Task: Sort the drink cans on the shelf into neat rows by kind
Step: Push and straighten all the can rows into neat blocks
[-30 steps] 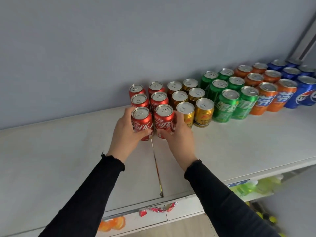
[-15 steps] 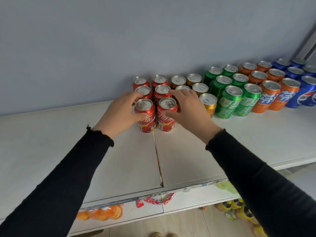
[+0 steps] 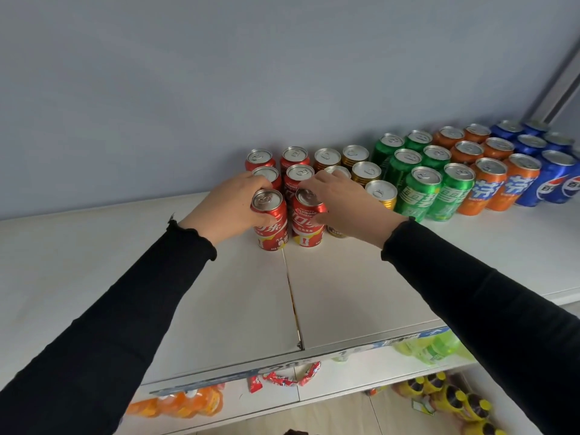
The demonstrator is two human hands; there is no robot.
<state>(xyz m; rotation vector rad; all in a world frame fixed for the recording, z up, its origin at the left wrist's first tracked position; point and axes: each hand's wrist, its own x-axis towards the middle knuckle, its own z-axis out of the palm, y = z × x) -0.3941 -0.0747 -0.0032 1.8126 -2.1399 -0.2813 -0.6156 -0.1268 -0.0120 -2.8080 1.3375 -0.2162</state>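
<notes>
Since earlier, both hands reach farther back. Left hand point(image 3: 230, 204) grips front-left red can point(image 3: 271, 222); right hand point(image 3: 348, 205) grips front-right red can point(image 3: 307, 222) on shelf point(image 3: 94, 262).

- Bright, even daylight; source itself out of view.
- Soft, faint shadows beneath the cans point(image 3: 420, 193) on the shelf point(image 3: 94, 262).
- Mild glare on silver can lids.
- Wide-angle bending along the shelf's right edge and the corner post point(image 3: 561, 80).
- Slight softness throughout; lower shelves blurred.
</notes>
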